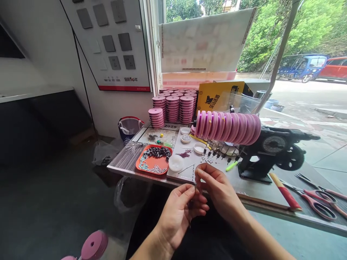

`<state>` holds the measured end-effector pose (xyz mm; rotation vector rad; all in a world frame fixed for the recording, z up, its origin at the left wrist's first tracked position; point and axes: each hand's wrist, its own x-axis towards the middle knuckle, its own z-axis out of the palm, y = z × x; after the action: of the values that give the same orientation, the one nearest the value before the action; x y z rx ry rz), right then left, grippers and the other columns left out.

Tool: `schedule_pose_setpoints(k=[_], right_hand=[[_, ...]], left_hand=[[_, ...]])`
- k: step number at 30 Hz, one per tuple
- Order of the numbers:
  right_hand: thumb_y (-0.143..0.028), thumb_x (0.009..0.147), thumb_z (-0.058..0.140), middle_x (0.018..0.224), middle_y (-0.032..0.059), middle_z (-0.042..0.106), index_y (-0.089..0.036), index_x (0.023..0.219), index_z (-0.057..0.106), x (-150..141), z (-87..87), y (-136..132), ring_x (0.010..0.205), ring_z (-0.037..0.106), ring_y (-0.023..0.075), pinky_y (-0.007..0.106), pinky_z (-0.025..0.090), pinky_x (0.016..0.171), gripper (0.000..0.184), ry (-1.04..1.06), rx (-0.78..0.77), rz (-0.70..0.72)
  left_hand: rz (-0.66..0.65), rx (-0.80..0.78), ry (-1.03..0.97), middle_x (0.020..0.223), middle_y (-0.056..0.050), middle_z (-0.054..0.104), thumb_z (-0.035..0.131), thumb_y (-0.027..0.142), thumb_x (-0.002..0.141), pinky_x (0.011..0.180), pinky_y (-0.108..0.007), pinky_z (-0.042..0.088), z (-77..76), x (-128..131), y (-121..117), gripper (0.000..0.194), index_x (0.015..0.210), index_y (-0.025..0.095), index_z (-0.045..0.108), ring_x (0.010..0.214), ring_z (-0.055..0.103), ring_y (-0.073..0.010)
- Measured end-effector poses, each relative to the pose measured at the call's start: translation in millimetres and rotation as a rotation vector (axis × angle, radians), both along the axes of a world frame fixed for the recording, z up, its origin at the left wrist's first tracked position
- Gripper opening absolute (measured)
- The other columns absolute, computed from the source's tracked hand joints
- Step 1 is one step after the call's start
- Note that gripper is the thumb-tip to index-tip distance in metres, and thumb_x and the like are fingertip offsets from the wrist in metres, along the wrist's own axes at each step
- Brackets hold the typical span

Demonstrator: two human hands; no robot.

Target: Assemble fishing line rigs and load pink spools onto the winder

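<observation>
My left hand [179,207] is closed in a pinch just off the table's front edge, thumb against forefinger on something thin and dark. Close above it, my right hand [215,182] pinches at the same spot, its fingertips nearly meeting the left ones. What they hold is too small to name. Beyond the hands lie a round white dish [176,163] and an orange-red tray [138,164] with black, turquoise and silvery beads or small parts. To the right, a row of pink spools [229,126] sits on a black hand-cranked winder [256,162].
Stacked pink spools [172,108] stand at the back beside a yellow box [214,97]. At right lie scissors [317,206] and a red-and-tan handled tool [287,195]. A green marker-like stick [231,166] rests by the winder. More pink discs [94,243] are at lower left.
</observation>
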<state>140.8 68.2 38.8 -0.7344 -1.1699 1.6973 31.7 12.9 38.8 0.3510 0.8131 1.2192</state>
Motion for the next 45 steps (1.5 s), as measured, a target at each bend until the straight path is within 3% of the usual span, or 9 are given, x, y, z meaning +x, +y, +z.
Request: schedule_pose_setpoints(k=[14, 31, 37, 42, 45], right_hand=[[-0.042, 0.072, 0.068, 0.063, -0.003, 0.046, -0.018, 0.07, 0.052, -1, 0.2, 3, 0.048, 0.04, 0.0088, 0.02, 0.036, 0.046, 0.029, 0.042, -0.023, -0.025], [-0.042, 0.074, 0.066, 0.064, -0.0028, 0.046, -0.018, 0.072, 0.052, 0, -1.7, 5, 0.049, 0.04, 0.0094, 0.021, 0.037, 0.046, 0.027, 0.046, -0.006, -0.029], [-0.042, 0.073, 0.067, 0.056, -0.004, 0.046, -0.018, 0.071, 0.054, 5, -4.2, 5, 0.049, 0.041, 0.0097, 0.02, 0.035, 0.046, 0.026, -0.052, 0.02, -0.071], [-0.046, 0.073, 0.065, 0.046, -0.0078, 0.036, -0.019, 0.072, 0.052, 3, -9.1, 0, 0.036, 0.028, 0.0072, 0.02, 0.029, 0.037, 0.03, 0.064, -0.088, 0.069], [-0.043, 0.072, 0.068, 0.051, -0.0067, 0.039, -0.018, 0.073, 0.053, 2, -10.1, 0, 0.04, 0.03, 0.0065, 0.018, 0.029, 0.039, 0.028, 0.071, -0.075, 0.022]], left_hand=[[0.031, -0.026, -0.031, 0.058, -0.005, 0.067, 0.07, 0.022, 0.067, 0.049, -0.018, 0.049, 3.1, 1, -4, 0.015, 0.067, 0.01, 0.062, 0.05, 0.063, -0.0124], [0.022, -0.063, 0.009, 0.064, -0.007, 0.069, 0.063, 0.018, 0.073, 0.053, -0.02, 0.048, -2.4, 0, -9, 0.009, 0.069, 0.01, 0.061, 0.053, 0.063, -0.0131], [-0.094, 0.119, 0.112, 0.069, -0.011, 0.07, 0.057, 0.025, 0.076, 0.064, -0.028, 0.046, 4.3, -5, 5, 0.026, 0.097, 0.01, 0.059, 0.064, 0.065, -0.0176], [-0.142, 0.087, 0.108, 0.061, -0.006, 0.068, 0.061, 0.026, 0.073, 0.055, -0.024, 0.045, 9.0, -7, 20, 0.018, 0.084, 0.012, 0.06, 0.051, 0.062, -0.0142], [-0.153, 0.061, 0.09, 0.06, -0.006, 0.067, 0.062, 0.026, 0.073, 0.056, -0.024, 0.046, 10.6, -7, 24, 0.016, 0.078, 0.011, 0.06, 0.05, 0.061, -0.0131]])
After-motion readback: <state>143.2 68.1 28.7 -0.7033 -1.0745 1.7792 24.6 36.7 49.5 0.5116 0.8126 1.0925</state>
